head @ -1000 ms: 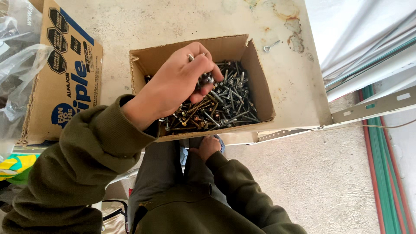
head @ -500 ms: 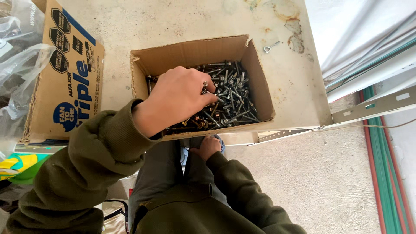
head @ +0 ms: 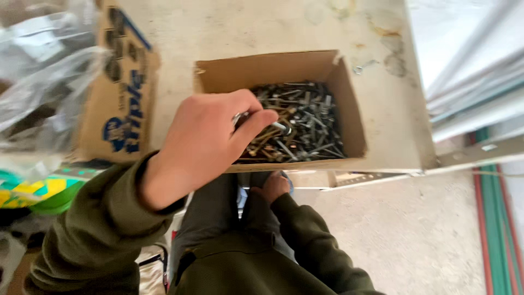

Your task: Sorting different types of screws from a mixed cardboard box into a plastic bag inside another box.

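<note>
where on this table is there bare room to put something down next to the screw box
Bare tabletop lies beyond the open screw box, and a narrower strip runs between it and the table's edge. It is crowded where the printed carton and plastic bags sit. The left hand covers the box's near corner.

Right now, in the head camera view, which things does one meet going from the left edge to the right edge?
Clear crumpled plastic bag → flat printed cardboard box → left hand → open brown cardboard box of metal screws → pale stacked panels.
</note>
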